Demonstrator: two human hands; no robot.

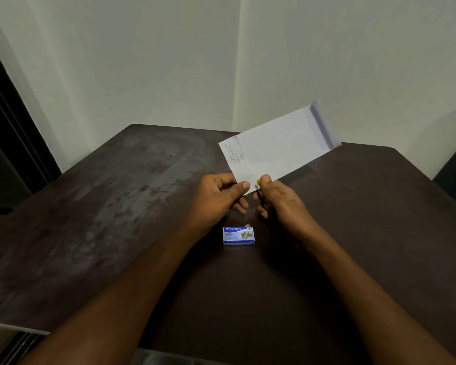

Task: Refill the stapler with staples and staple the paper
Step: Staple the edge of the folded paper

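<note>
**Stapling the corner of the folded paper**

The left hand (219,196) is pinching the near lower corner of the folded paper (277,146) between thumb and fingers. It is holding the sheet in the air above the tabletop (116,206), with the far end slanting up to the right. The right hand (279,201) is gripping a small stapler (258,183), and only a yellow tip and a dark strip of its body are showing past the fingers. The stapler's nose is sitting at the paper's bottom edge, just beside the left thumb. Whether it is already biting the sheet is hidden.

This looks like the stapling step, with the refill seemingly finished. To do it well, the person should be sliding the corner fully into the stapler's throat so the staple is landing inside the edge and catching every folded layer. The left thumb should be staying clear of the nose. The squeeze should be one firm, square press while the left hand is keeping the layers aligned and flat.

A blue-and-white Kangaro staple box (238,235) is lying flat on the tabletop, below and between the two hands and touching neither. The tabletop is dark brown, with pale, dusty smears showing across its left half. It is sitting in a corner where two plain pale walls (142,61) are meeting, and a dark door frame (8,122) is running down the left edge of the view.
</note>
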